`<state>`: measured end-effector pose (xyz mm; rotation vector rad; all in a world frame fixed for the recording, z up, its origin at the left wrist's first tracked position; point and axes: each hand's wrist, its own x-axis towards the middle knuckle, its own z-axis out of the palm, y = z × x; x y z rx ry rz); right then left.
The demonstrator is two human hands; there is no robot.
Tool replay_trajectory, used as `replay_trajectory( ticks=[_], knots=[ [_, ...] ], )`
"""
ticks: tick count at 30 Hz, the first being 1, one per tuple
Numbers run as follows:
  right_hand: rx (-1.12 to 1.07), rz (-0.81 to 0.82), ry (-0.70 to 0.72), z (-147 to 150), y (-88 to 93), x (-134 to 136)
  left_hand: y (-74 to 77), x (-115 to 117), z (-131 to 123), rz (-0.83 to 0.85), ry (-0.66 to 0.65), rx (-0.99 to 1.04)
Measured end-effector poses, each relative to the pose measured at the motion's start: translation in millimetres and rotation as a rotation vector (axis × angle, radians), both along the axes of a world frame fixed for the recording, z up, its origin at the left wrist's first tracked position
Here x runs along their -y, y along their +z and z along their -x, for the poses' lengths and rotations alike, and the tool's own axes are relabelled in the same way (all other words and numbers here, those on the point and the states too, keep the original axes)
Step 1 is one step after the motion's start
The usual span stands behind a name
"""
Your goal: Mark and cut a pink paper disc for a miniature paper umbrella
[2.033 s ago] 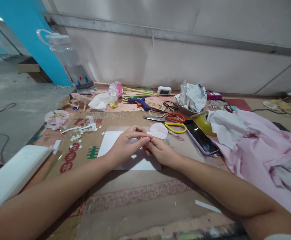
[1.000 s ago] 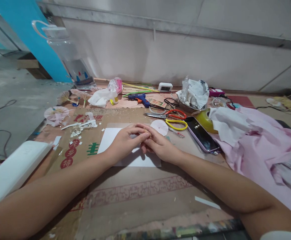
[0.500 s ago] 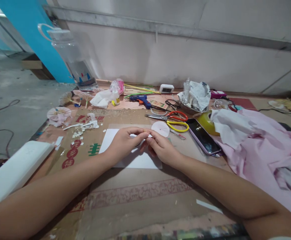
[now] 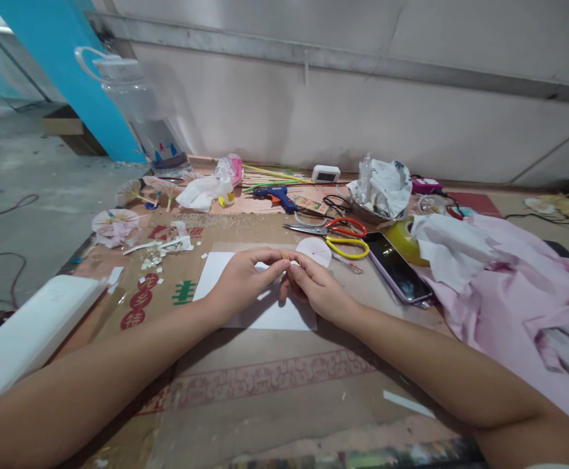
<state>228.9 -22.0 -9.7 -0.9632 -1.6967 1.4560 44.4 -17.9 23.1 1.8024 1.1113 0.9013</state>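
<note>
My left hand (image 4: 242,281) and my right hand (image 4: 315,287) meet fingertip to fingertip over a white sheet of paper (image 4: 256,310) on the cardboard-covered table (image 4: 264,378). Both hands pinch one tiny tan piece (image 4: 287,263) between them; it is too small to name. Just beyond my right hand lies a round pale pink paper disc (image 4: 314,250). Both forearms rest on the table.
Orange scissors (image 4: 335,227), yellow scissors (image 4: 350,245), a phone (image 4: 395,266), a blue glue gun (image 4: 275,195), a yellow tape roll (image 4: 401,238) and pink cloth (image 4: 509,286) lie to the right and behind. Small paper umbrellas (image 4: 115,223), paper scraps, a clear water jug (image 4: 137,111) and a white box (image 4: 25,335) are on the left.
My fingertips have stayed together over the white sheet, shifting only slightly as they work the tiny piece. The view has wobbled a little.
</note>
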Motion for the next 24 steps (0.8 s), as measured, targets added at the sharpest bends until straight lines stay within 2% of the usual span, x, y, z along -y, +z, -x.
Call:
replay_trajectory(
  ticks=[8, 13, 18, 24],
  knots=[
    [0.088, -0.062, -0.056, 0.1, 2.7, 0.0, -0.8, -1.4, 1.4, -0.073, 0.012, -0.061],
    [0.086, -0.075, -0.071, -0.6, 3.1, -0.5, 3.2, 0.2, -0.2, -0.031, 0.008, -0.032],
    [0.096, -0.097, -0.128, -0.2, 0.9, -0.5, 0.9, -1.4, 0.1, 0.058, 0.096, 0.000],
    [-0.046, -0.001, -0.128, 1.6, -1.9, -4.5, -3.3, -6.1, 2.2, 0.067, 0.171, 0.016]
  ],
)
